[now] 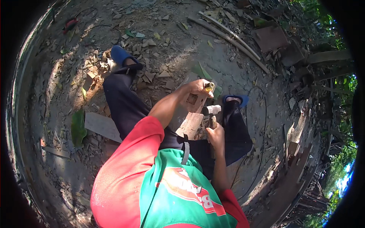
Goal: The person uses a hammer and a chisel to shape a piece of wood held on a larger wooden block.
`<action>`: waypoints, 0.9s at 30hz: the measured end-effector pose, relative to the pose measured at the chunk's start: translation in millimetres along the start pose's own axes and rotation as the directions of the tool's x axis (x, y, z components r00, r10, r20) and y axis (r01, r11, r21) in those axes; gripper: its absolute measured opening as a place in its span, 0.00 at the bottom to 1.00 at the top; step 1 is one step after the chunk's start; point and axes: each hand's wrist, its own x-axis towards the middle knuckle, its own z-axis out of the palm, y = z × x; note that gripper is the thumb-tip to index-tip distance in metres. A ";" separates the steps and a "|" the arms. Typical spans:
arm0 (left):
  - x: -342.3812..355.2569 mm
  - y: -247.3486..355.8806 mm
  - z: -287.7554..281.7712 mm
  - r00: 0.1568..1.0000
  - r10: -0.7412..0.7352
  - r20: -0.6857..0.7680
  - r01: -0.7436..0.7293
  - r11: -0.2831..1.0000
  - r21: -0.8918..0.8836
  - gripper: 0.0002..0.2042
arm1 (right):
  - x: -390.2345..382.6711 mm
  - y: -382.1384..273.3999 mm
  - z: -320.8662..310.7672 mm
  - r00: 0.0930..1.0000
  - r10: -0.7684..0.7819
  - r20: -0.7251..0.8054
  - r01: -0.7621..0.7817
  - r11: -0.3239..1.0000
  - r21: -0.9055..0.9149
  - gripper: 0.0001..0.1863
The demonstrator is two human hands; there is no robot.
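Note:
My left hand (pixel 198 88) is closed around a chisel (pixel 209 86); its yellowish handle end sticks up out of the fist, while the blade is hidden. Below it lies a wooden block (pixel 191 124), set between my spread legs, with a squarish dark recess cut near its far part. In my right hand (pixel 216 136) is a hammer (pixel 213 110), gripped by the handle. Its pale metal head is just nearer to me than the chisel's end and apart from it.
Wood chips (pixel 150 41) litter the ground. A flat board (pixel 102 126) lies by my left leg, near a large green leaf (pixel 78 128). Long wooden strips (pixel 232 36) lie far ahead. To the right are scrap planks (pixel 294 173) and a dark cord (pixel 265 129).

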 end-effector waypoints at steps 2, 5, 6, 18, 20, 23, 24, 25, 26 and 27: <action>8.9 -3.5 8.7 0.985 -0.050 -0.168 0.071 0.990 0.123 0.11 | -2.3 20.4 16.3 0.997 0.044 0.063 -0.038 0.996 -0.078 0.07; 11.9 -18.7 32.4 0.944 -0.033 -0.328 0.107 0.972 0.210 0.13 | 3.6 74.1 38.6 0.988 0.077 0.136 -0.030 0.948 -0.315 0.13; -0.4 -20.3 47.1 0.933 0.003 -0.359 0.118 0.942 0.315 0.13 | -7.8 52.2 36.4 0.989 0.081 0.126 -0.013 0.886 -0.464 0.18; 46.4 -15.0 4.8 0.959 -0.086 -0.270 0.117 0.988 0.102 0.11 | -14.6 21.7 33.2 0.973 0.185 0.139 -0.085 0.845 -0.527 0.20; 19.7 9.9 6.4 0.935 -0.198 -0.294 0.204 0.979 -0.010 0.13 | -14.2 23.7 32.0 0.972 0.197 0.131 -0.104 0.853 -0.511 0.20; -17.6 24.3 -8.2 0.797 -0.157 -0.584 0.108 0.987 -0.118 0.14 | -16.7 22.1 36.9 0.969 0.189 0.161 -0.085 0.860 -0.503 0.19; -22.4 33.5 -12.9 0.751 -0.090 -0.654 0.051 0.996 -0.079 0.14 | -15.3 19.5 35.6 0.970 0.182 0.164 -0.075 0.859 -0.507 0.19; -23.0 36.0 -11.8 0.776 -0.067 -0.627 0.065 0.998 -0.025 0.14 | -14.3 18.3 34.7 0.970 0.175 0.166 -0.066 0.856 -0.512 0.19; -19.2 38.5 -7.6 0.799 -0.041 -0.600 0.074 0.997 0.030 0.14 | -12.9 22.7 34.6 0.973 0.159 0.169 -0.055 0.864 -0.500 0.20; -11.3 45.1 -0.1 0.826 -0.016 -0.563 0.076 0.994 0.083 0.14 | -10.1 28.7 32.3 0.969 0.164 0.184 -0.060 0.882 -0.468 0.20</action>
